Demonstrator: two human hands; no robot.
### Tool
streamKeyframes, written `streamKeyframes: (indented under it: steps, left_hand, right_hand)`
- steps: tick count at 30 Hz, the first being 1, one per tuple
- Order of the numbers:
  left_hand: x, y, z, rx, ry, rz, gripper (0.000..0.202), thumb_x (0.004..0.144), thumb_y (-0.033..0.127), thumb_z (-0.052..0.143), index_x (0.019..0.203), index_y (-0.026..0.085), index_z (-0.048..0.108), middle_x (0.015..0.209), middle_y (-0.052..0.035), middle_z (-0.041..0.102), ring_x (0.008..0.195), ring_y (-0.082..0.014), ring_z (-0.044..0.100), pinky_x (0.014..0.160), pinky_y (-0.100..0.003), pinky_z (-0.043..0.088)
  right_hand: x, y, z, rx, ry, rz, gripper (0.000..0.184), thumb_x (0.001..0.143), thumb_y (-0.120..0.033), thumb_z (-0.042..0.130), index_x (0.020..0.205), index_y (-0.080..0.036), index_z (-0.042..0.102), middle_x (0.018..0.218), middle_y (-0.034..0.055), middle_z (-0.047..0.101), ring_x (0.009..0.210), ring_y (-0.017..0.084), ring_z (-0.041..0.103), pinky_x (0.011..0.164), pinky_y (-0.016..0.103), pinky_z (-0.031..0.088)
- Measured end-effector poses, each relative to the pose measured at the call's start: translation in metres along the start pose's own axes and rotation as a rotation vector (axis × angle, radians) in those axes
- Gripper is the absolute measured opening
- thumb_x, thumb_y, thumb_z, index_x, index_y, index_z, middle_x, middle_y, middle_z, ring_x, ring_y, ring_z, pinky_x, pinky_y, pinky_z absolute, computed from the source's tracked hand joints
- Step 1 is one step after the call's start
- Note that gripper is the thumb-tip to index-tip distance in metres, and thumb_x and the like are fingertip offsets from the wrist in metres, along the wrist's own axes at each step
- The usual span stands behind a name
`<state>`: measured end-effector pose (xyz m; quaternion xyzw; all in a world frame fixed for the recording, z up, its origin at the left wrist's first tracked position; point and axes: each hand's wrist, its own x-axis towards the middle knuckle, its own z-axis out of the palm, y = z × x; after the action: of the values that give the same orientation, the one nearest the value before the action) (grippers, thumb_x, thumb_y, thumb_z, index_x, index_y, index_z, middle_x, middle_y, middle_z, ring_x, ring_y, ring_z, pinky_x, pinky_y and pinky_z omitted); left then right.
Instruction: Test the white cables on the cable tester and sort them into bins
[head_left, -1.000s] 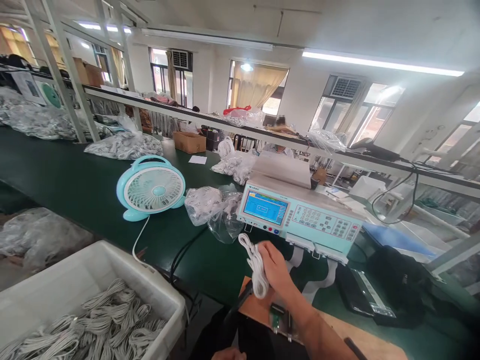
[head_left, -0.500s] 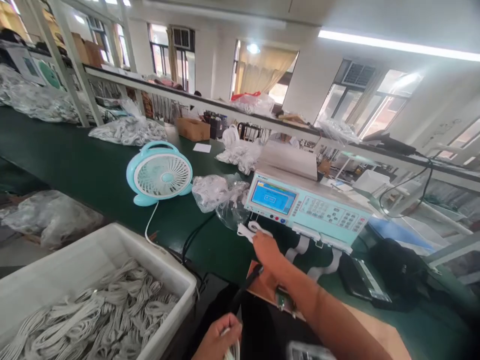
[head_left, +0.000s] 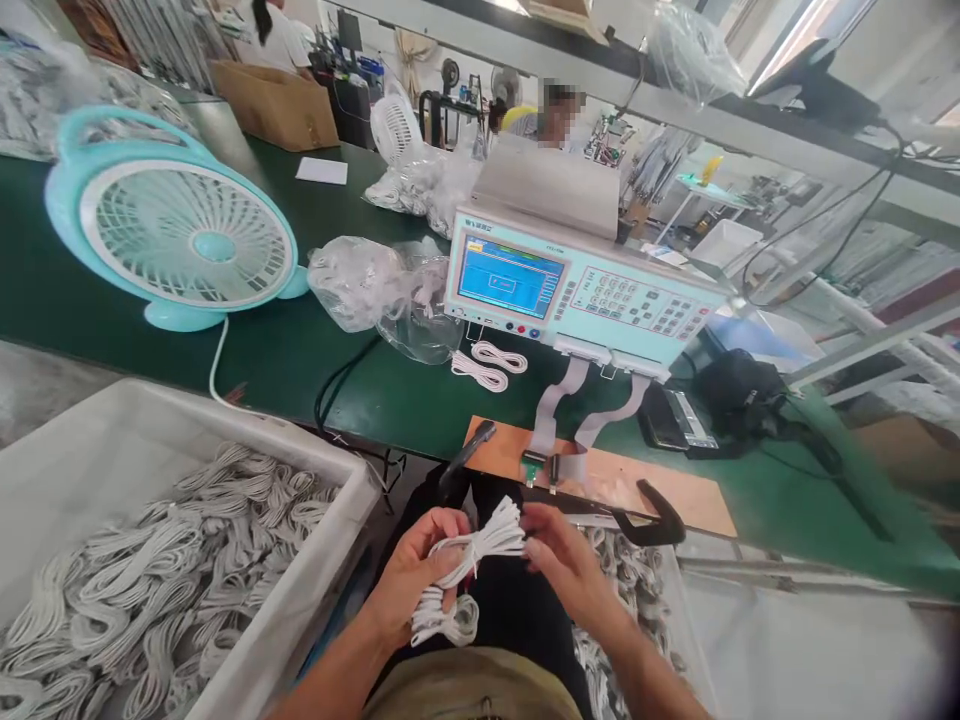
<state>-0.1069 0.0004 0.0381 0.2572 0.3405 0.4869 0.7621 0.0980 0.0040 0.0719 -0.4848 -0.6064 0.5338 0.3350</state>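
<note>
My left hand (head_left: 414,575) is closed round a bundle of coiled white cables (head_left: 465,570) over my lap. My right hand (head_left: 564,560) pinches the upper end of one coil in that bundle. Two coiled white cables (head_left: 489,363) lie on the green table (head_left: 285,350) just in front of the pale blue tester (head_left: 577,290) with its lit screen. Below the tester, two flat ribbon leads run down to a connector jig on a wooden board (head_left: 600,475).
A white bin (head_left: 315,590) full of coiled white cables stands at my left. A pale blue desk fan (head_left: 176,225) and clear bags of cables (head_left: 375,285) sit on the table. Another bin of cables (head_left: 637,590) is at my right knee. A person sits behind the tester.
My right hand let go of the coil by the tester and came back to my lap. Both hands now hold the bundle. The view has dropped downward.
</note>
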Motion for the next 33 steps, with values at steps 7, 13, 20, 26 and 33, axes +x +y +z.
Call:
streamKeyframes:
  steps: [7, 13, 20, 26, 33]
  left_hand:
    - [0.003, -0.015, 0.016, 0.806, -0.231, 0.294, 0.002, 0.073, 0.017, 0.064, 0.073, 0.018, 0.062, 0.093, -0.0038, 0.059, 0.079, -0.0139, 0.056, 0.068, -0.023, 0.045]
    - [0.011, -0.013, 0.019, 1.084, -0.157, 0.242, 0.015, 0.081, 0.025, 0.054, 0.093, 0.020, 0.062, 0.091, -0.0042, 0.060, 0.076, -0.0135, 0.055, 0.058, -0.020, 0.044]
    - [0.011, -0.030, 0.036, 1.162, -0.241, 0.268, 0.020, 0.080, 0.014, 0.050, 0.097, 0.021, 0.057, 0.083, 0.0000, 0.056, 0.073, -0.0119, 0.054, 0.066, -0.021, 0.044]
    - [0.011, -0.033, 0.037, 1.360, -0.369, 0.449, 0.028, 0.080, 0.008, 0.041, 0.102, 0.021, 0.052, 0.095, -0.0052, 0.057, 0.085, -0.0155, 0.056, 0.076, -0.025, 0.046]
    - [0.037, -0.066, 0.011, 1.412, -0.236, 0.866, 0.028, 0.068, 0.002, 0.040, 0.085, 0.022, 0.049, 0.074, 0.0001, 0.056, 0.061, -0.0103, 0.055, 0.056, -0.016, 0.044]
  right_hand:
    - [-0.016, 0.043, 0.010, 0.641, 0.008, 0.057, 0.037, 0.081, -0.037, 0.062, 0.113, -0.020, 0.054, 0.099, 0.0063, 0.059, 0.075, 0.015, 0.055, 0.067, 0.028, 0.044]
    - [-0.025, 0.041, -0.008, 0.207, -0.016, 0.003, 0.042, 0.081, -0.024, 0.059, 0.121, -0.022, 0.047, 0.106, 0.0059, 0.057, 0.093, 0.020, 0.053, 0.083, 0.033, 0.042]
    - [-0.029, 0.041, 0.000, -0.097, -0.032, -0.094, 0.052, 0.078, -0.013, 0.053, 0.127, -0.021, 0.039, 0.123, 0.0073, 0.048, 0.113, 0.022, 0.046, 0.097, 0.034, 0.035]
    - [-0.033, 0.044, -0.001, -0.036, -0.105, -0.045, 0.051, 0.083, -0.020, 0.050, 0.132, -0.022, 0.035, 0.131, 0.0073, 0.043, 0.122, 0.021, 0.039, 0.104, 0.034, 0.029]
    - [-0.017, 0.062, 0.002, 0.038, -0.055, 0.048, 0.050, 0.075, -0.034, 0.059, 0.121, -0.020, 0.049, 0.110, 0.0077, 0.058, 0.104, 0.025, 0.053, 0.089, 0.033, 0.041]
